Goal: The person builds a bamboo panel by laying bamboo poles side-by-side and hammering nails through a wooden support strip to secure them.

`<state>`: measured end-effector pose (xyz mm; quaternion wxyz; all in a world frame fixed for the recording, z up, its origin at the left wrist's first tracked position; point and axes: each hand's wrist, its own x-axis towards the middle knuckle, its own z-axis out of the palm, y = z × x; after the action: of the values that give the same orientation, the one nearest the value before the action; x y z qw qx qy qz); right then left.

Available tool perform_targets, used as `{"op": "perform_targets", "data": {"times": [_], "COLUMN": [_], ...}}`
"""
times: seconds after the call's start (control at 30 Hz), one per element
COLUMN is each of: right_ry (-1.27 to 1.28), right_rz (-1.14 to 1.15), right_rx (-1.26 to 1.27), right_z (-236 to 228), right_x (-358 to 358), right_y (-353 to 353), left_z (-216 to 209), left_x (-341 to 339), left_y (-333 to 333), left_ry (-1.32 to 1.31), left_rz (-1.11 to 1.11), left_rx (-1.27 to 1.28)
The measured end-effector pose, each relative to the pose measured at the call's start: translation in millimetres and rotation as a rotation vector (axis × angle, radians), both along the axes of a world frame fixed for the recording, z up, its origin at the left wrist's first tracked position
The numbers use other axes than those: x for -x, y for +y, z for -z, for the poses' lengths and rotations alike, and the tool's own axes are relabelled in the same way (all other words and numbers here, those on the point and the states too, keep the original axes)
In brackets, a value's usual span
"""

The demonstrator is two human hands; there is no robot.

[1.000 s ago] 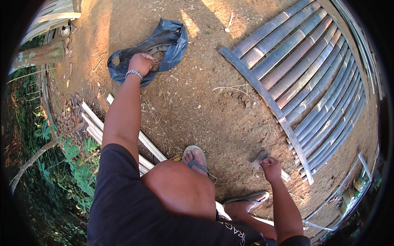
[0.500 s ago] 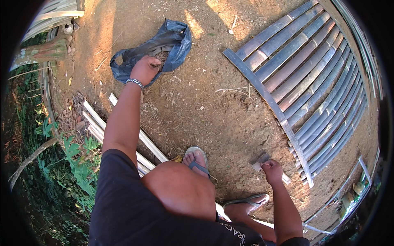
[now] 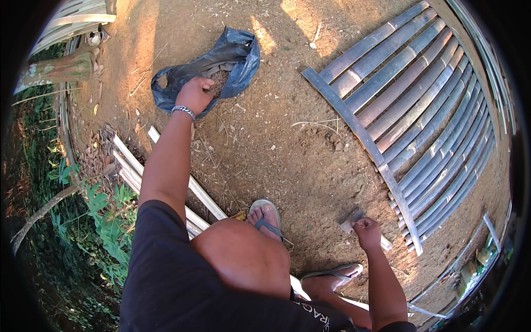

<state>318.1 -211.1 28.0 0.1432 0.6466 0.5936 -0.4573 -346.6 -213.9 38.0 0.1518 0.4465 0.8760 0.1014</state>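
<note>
Reaching with the left hand [image 3: 194,95] across the near rim of a crumpled dark blue plastic bag [image 3: 243,52], set on the brown earth [image 3: 287,177] at upper left of centre. Curling the fingers inward at the bag's open mouth, nearly into a fist; cannot tell of anything held inside the curl, nor of contact with the plastic. Wearing a metal chain bracelet [image 3: 183,112] on the same wrist. Showing brown crumbly matter [image 3: 220,80] in the bag, just beside the curled fingers. Holding the right hand [image 3: 367,229] lower down, well apart from the bag, near a bamboo slat panel [image 3: 406,53]. Pinching there a thin flat piece [image 3: 347,226] between thumb and fingertips, with hardly any gap; cannot tell the material. Showing, just beside the same hand, the end of a pale stick [image 3: 386,242]. Bending a bare knee [image 3: 243,249] between the two forearms, with both feet in flip-flops [image 3: 271,228]. Stretching the left forearm across pale split strips [image 3: 206,198] on the ground, near green leafy plants [image 3: 102,227] and, farther up at the left edge, a tree trunk [image 3: 61,69]
</note>
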Motion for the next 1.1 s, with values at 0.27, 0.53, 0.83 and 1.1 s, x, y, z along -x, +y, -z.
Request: {"op": "perform_targets", "data": {"times": [0.27,0.53,0.83,1.1], "right_ry": [0.029,0.017,-0.017,0.005], "right_rz": [-0.005,0.009,-0.002,0.010], "right_rx": [0.001,0.016,0.031,0.021], "right_z": [-4.4,-4.3,-2.7,0.9], "right_x": [2.7,2.3,-0.1,-4.6], "right_y": [2.6,3.2,5.5,3.0], "left_z": [12.8,18.2,10.0,8.3], "left_x": [10.8,12.2,5.5,-0.3], "left_y": [5.3,19.5,20.2,21.6], "left_ry": [-0.112,-0.050,-0.042,-0.004], "left_rz": [-0.235,-0.275,-0.224,-0.220], "left_rx": [-0.087,0.051,0.126,0.048]}}
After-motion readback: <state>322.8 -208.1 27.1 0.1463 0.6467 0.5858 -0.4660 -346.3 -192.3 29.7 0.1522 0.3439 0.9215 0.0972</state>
